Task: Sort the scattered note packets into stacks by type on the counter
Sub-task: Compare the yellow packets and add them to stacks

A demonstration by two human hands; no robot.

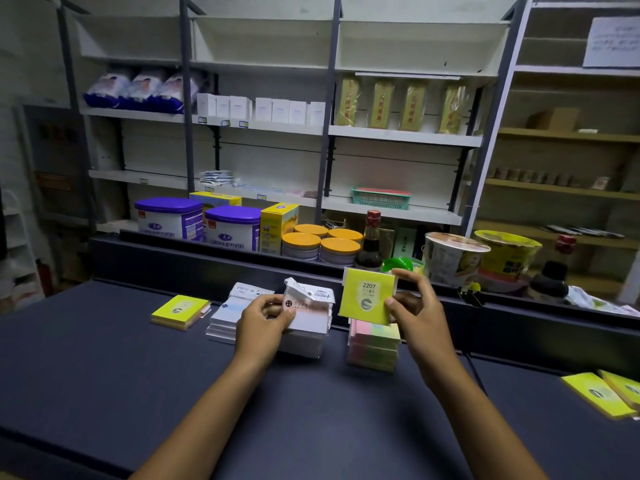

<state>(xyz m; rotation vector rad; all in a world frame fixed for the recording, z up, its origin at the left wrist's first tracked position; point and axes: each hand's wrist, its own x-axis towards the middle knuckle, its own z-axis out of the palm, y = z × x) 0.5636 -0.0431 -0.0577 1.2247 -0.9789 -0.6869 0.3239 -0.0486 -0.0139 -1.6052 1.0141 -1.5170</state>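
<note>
Right hand (417,308) pinched yellow packet (367,296) upright, label readable, likely checking type, above pastel stack (374,344); left hand (265,315) gripped white packet (310,303) atop white stack (242,320); more yellow packets (601,393) at four o'clock on counter (311,410)

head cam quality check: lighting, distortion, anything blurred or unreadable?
Head view: dim overall, dark vignette at the left edge; wide-angle bowing bends the shelf uprights outward. The yellow packet in the right hand is sharp, "2207" readable; the white packet in the left hand is slightly soft. The yellow packets at the right edge are smeared, and the paper notice is unreadable.
</note>
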